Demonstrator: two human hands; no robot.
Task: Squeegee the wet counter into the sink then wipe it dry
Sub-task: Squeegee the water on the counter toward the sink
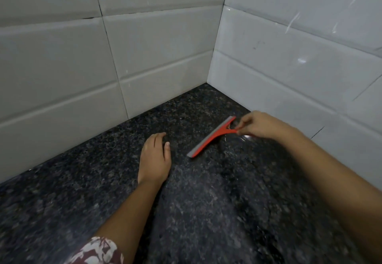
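Note:
A red squeegee [210, 137] with a grey rubber blade lies at a slant on the dark speckled granite counter [186, 212], close to the corner. My right hand [262, 125] grips its handle from the right, fingers curled round it. My left hand [155, 158] rests flat on the counter just left of the blade, fingers relaxed and apart from the squeegee. A wet sheen shows on the counter under and in front of the squeegee. The sink is out of view.
White tiled walls [144, 46] meet in a corner behind the counter, the right wall [299, 61] running close behind my right hand. A patterned red-and-white sleeve [97, 251] shows at the bottom left.

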